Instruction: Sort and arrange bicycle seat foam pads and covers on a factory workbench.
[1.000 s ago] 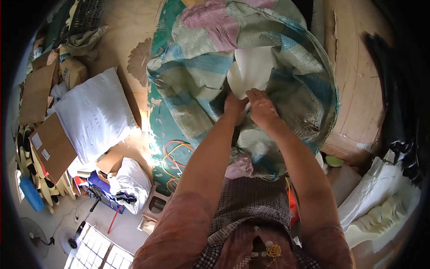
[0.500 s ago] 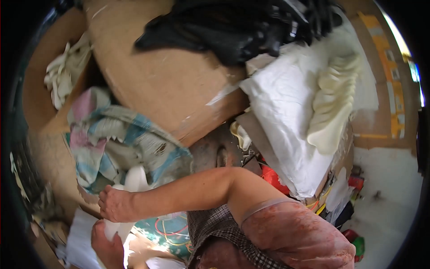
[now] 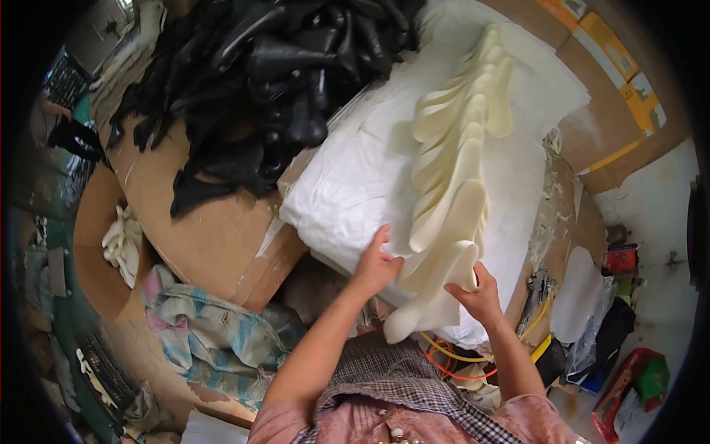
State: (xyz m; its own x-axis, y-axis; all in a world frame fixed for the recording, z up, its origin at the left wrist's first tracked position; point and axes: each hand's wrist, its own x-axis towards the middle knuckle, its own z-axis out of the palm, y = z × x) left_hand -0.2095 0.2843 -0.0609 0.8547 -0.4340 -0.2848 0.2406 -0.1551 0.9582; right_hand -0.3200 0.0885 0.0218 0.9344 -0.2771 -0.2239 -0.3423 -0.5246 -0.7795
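While the two hands reach over its near end, a white cloth (image 3: pixel 347 196) spreads away from the person from twelve toward one o'clock, wrinkled and draped over something mostly hidden. Along it runs a long row of cream foam pieces (image 3: pixel 477 148), overlapping one another. At eleven o'clock a heap of glossy black pieces (image 3: pixel 274 81) covers the far part of a brown box (image 3: pixel 207 240). At ten stands an open carton (image 3: pixel 100 251) with more cream pieces inside, and nearer, just past nine, a striped woven sack (image 3: pixel 214 325) sags. A pale wall (image 3: pixel 651 222) rises at two.

The cloth's right border meets ragged cardboard (image 3: pixel 549 200); its left border lies beside the brown box. A broad strip of white shows between the row and the black heap, a narrower one right of the row. Yellow and orange cords (image 3: pixel 473 360) loop just below the near edge, where the nearest piece (image 3: pixel 436 296) tips its lower end toward the checked apron (image 3: pixel 392 377).

The left hand (image 3: pixel 377 268) is spread, thumb apart from fingers, beside that piece and gripping nothing. The right hand (image 3: pixel 477 294) curves at its right edge, thumb over the face; whether it grips, I cannot tell.
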